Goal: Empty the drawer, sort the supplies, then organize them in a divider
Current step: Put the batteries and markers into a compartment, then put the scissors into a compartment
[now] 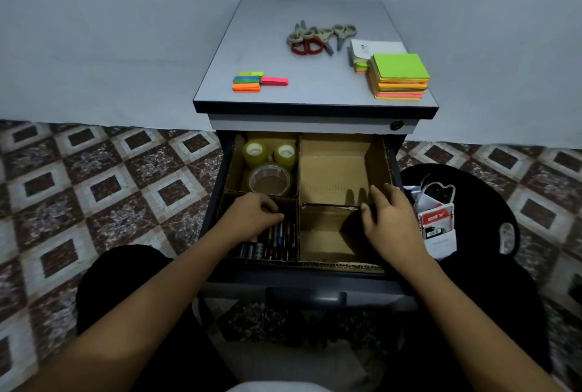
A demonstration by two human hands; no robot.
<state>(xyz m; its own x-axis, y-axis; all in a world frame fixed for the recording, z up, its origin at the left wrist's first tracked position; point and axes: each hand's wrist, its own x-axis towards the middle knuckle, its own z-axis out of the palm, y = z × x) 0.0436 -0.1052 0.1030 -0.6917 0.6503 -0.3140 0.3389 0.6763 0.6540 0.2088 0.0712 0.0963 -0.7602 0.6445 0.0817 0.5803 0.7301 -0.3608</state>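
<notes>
Patterned brown-and-white floor tiles (94, 187) under a pale wall, with a small cabinet (315, 86) at frame centre and its drawer (302, 278) standing open toward the bottom edge. Inside, a cardboard divider (298, 168) of four compartments. Upper-left compartment: three tape rolls (269, 171), two small and one larger. Lower-left compartment: pens (278, 242) packed side by side, too dim and overlapped to count, partly covered by the left hand (252, 215), fingers curled down among them, tips hidden, so no telling whether gripping one. Right hand (390, 221) resting on the cross wall between the two right-hand compartments, fingers straight, thumb against its near side. On the cabinet top, upper frame: tangled scissors (318, 37), one pair red-handled, the rest grey, number unclear; four small sticky-flag stacks (259, 82); one tall sticky-note stack (400, 77), a white pad (376, 47) half hidden behind it. Right of the drawer, a black round stool (478, 202) bearing packets (436, 221), print unreadable.
</notes>
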